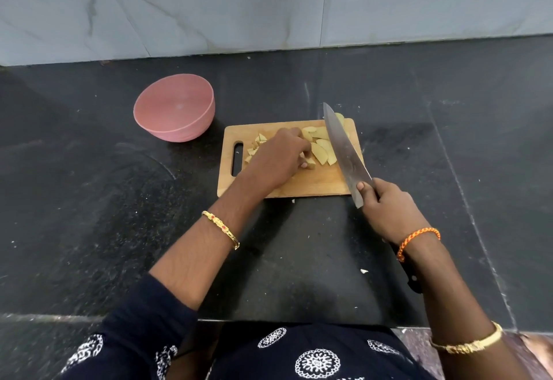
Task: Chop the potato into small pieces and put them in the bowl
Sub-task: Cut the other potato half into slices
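Left hand (pixel 279 156) sits curled over the potato pieces mid-board, fingertips pinching or steadying a small chunk near the thumb; exact grip is partly hidden by the hand's own back. Right hand (pixel 386 209) is wrapped tight around the knife handle, index finger up against the blade heel.

Desk (pixel 119 230): dark stone, speckled, with a few white scraps lying on it. Cutting board (pixel 287 185): wood, handle slot at its left end, lying flat in front of the person. Bowl (pixel 175 107): pink, standing on the desk just left of and behind the board, nothing seen inside it. Knife (pixel 344 149): big chef's blade, angled across the board's right side, tip pointing away; whether the edge touches the board cannot be told. Potato slices (pixel 321 149): longer wedges lying between the left hand and the blade, not yet diced. Small pieces (pixel 254 147): cut bits piled near the slot end.

Judgement: chopping is partway done, nothing is in the bowl yet.

Risks: the left fingers are close to the blade, so a fast chop could nick them. Wedges could roll or skid off the right edge under the blade. Pieces could spill onto the desk during transfer, since bowl and board sit apart.
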`<state>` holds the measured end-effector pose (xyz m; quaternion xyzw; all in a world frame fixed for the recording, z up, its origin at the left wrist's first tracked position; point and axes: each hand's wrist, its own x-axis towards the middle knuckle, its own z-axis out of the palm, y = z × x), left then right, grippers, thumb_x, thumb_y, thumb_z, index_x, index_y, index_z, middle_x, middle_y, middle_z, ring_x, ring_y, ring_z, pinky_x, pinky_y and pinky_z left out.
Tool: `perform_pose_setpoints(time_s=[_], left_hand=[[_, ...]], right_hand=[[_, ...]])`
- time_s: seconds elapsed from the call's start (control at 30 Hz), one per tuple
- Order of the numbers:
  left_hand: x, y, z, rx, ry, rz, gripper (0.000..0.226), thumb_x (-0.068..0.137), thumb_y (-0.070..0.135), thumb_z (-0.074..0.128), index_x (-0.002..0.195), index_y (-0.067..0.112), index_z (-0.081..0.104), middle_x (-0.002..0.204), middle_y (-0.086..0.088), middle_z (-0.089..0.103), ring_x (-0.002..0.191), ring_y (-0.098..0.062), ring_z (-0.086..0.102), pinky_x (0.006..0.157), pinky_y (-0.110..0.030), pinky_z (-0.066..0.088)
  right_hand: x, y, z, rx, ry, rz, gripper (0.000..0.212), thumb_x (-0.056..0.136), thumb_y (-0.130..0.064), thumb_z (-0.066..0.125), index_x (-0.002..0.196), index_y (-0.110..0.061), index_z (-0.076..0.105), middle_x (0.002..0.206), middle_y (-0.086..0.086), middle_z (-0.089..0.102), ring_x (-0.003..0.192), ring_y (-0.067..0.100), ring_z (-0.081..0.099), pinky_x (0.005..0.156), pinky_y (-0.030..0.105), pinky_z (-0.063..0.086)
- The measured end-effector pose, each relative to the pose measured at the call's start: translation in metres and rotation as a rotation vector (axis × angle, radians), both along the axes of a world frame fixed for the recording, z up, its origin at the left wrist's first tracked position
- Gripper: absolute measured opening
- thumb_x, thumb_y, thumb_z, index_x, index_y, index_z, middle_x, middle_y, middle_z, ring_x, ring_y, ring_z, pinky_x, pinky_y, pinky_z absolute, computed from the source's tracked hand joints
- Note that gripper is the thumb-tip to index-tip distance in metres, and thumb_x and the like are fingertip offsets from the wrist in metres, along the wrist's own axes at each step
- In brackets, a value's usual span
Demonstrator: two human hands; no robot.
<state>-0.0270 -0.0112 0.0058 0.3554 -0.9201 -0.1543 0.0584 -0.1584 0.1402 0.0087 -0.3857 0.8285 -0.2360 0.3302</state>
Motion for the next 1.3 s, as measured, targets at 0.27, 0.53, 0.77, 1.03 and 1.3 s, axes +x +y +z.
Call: perform_pose_setpoints(time_s=[0.27,0.53,0.77,1.03,1.3], left_hand=[[-0.012,-0.005,0.011,0.056,-0.050,0.023,0.021,0.092,0.025,0.056,0.101,0.014,0.070,0.101,-0.001,0.066,0.097,-0.017,0.056,0.071,-0.029,0.043],[-0.013,0.008,-0.002,0.361,0.224,0.511,0.023,0.083,0.027,0.070,0.086,0.004,0.074,0.081,-0.009,0.073,0.076,-0.019,0.068,0.079,-0.028,0.054],[-0.011,0.010,0.002,0.735,0.397,0.671,0.013,0.079,0.005,0.072,0.092,0.001,0.071,0.084,-0.013,0.072,0.074,-0.019,0.071,0.079,-0.036,0.058],[-0.013,0.012,-0.002,0.680,0.401,0.684,0.017,0.080,0.008,0.072,0.097,0.002,0.072,0.086,-0.011,0.073,0.073,-0.016,0.071,0.078,-0.031,0.058],[-0.014,0.018,-0.006,0.528,0.383,0.634,0.016,0.081,0.014,0.071,0.094,0.005,0.074,0.079,-0.008,0.073,0.069,-0.012,0.069,0.078,-0.026,0.055]], right_hand=[[0.000,0.002,0.000,0.027,-0.016,0.039,0.031,0.101,-0.034,0.035,0.077,-0.019,0.049,0.076,0.006,0.055,0.068,0.016,0.051,0.061,0.029,0.040],[0.014,0.005,-0.001,0.026,-0.058,0.016,0.034,0.100,-0.034,0.035,0.070,-0.020,0.044,0.076,0.007,0.053,0.065,0.016,0.049,0.053,0.027,0.035],[0.027,-0.015,0.003,0.053,-0.084,0.040,0.031,0.100,-0.036,0.033,0.078,-0.020,0.047,0.087,0.013,0.056,0.080,0.028,0.054,0.068,0.034,0.045],[0.026,-0.030,0.015,0.114,-0.043,0.085,0.021,0.100,-0.032,0.034,0.097,-0.016,0.047,0.084,0.008,0.048,0.074,0.024,0.051,0.067,0.036,0.048],[0.024,-0.029,0.012,0.129,-0.048,0.092,0.021,0.100,-0.032,0.034,0.097,-0.015,0.047,0.089,0.010,0.050,0.075,0.023,0.051,0.070,0.036,0.048]])
